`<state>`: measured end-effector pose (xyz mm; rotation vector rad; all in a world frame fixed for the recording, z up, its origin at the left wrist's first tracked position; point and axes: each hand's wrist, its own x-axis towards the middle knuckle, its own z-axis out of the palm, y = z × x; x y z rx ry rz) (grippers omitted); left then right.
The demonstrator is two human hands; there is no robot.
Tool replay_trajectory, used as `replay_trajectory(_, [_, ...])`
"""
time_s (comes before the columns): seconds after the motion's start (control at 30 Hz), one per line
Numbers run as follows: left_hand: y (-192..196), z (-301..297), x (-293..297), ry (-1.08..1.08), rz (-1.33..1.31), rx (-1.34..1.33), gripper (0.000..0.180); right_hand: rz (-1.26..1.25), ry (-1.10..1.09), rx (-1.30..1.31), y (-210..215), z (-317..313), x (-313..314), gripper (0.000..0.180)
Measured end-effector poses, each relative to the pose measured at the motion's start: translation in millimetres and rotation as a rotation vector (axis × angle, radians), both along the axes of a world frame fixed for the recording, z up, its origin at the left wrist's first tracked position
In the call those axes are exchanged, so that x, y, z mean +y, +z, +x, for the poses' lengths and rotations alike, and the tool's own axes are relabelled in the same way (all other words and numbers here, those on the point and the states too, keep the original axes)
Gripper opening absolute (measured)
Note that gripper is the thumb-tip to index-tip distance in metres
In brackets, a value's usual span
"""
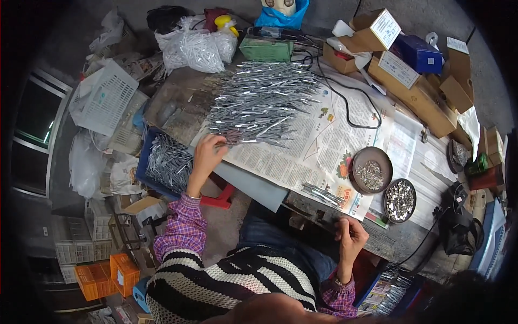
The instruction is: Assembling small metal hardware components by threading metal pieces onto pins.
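Observation:
A big pile of thin grey metal rods is spread over newspaper on the workbench. My left hand is at the pile's near left edge, fingers bent together beside the rod ends; what they grip, if anything, is too small to make out. Close to the bench's front edge, my right hand has its fingers curled in, their contents hidden. A small bunch of rods lies on the paper beyond it. Two round dishes stand to the right: one of small metal parts, one of shiny pieces.
A blue bin of rods stands left of the bench, and another rod-filled tray sits low at right. A black cable loops over the newspaper. Cardboard boxes, a green box and plastic bags line the far side.

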<state>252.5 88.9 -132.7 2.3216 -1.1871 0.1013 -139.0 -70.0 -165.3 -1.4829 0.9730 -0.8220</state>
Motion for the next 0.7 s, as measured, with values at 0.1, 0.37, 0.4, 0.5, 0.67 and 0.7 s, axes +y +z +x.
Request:
replay_trajectory(0.1, [-7,-7,-2,-0.023,-0.051,-0.056,0.015,0.008,-0.009,0.012,3,0,-1,0.012])
replay_trajectory(0.37, [-6,-11,-5,-0.051,0.046,-0.214,0.009,0.094,0.019,0.042,16,2,2,0.012])
replay_trajectory(0.4, [-5,-12,-4,-0.052,0.062,-0.253,0.009,0.057,0.045,0.057,12,1,1,0.013])
replay_trajectory(0.5, [-7,-10,0,-0.065,0.079,-0.353,0.01,0.091,0.074,0.044,14,0,2,0.013])
replay_trajectory(0.67, [3,-7,-12,-0.095,0.04,-0.403,0.009,0.105,0.075,0.107,22,0,-1,0.015])
replay_trajectory(0.7, [2,-1,-12,-0.097,0.034,-0.41,0.01,0.103,0.077,0.134,25,-2,-3,0.015])
